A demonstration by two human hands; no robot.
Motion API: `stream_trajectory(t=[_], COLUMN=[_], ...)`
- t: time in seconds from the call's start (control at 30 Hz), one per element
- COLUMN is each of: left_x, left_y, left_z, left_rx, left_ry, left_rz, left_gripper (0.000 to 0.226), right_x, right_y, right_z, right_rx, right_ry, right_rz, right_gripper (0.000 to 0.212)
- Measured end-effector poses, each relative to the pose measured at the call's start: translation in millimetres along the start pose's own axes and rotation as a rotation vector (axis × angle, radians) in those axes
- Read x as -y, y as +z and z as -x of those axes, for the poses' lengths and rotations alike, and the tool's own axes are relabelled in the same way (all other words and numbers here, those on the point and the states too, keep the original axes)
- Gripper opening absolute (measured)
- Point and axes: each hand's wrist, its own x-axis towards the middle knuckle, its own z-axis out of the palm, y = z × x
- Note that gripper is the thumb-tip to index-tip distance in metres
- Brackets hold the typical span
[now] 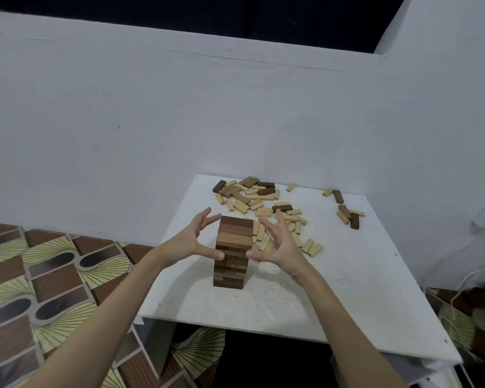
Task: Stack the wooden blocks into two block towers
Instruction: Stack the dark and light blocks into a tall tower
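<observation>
So far one dark tower stands on the white table, flanked by the empty, spread left hand and right hand, while the pale loose blocks await a second tower.

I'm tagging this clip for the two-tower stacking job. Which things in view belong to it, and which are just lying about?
Part of the job:
- dark block tower, already standing
- loose blocks, mostly pale, scattered behind it
- small far-right cluster
- left hand and right hand, open either side of the tower
- white table

Just lying about:
- patterned floor mat
- white wall
</observation>
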Motion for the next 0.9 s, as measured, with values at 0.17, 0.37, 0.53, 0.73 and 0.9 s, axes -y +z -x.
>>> stream_trajectory(t=[0.17,0.37,0.53,0.73,0.9], left_x=[-4.8,-2.4,-1.1,0.3,0.1], left_y=[6.9,10.3,13.7,15.6,15.9], left_z=[-13.4,-16.3,-17.5,-18.9,-20.7], left_rx=[0.006,-0.002,-0.040,-0.052,-0.049], left_ry=[-0.037,0.005,0.024,0.048,0.049], left_rz=[-0.014,0.019,0.039,0.058,0.061], left_gripper=[0.124,0.141,0.128,0.127,0.122], right_x=[5.0,1.0,-1.0,-5.1,-7.5], right_y=[1.7,8.2,13.0,14.0,13.9], right_z=[-10.9,-15.5,-17.4,-20.0,-21.9], right_rx=[0.075,0.058,0.029,0.027,0.029], right_ry=[0.012,0.014,0.007,-0.010,-0.028], right_rz=[0.033,0.012,-0.012,-0.023,-0.029], right_gripper=[0.129,0.124,0.119,0.122,0.119])
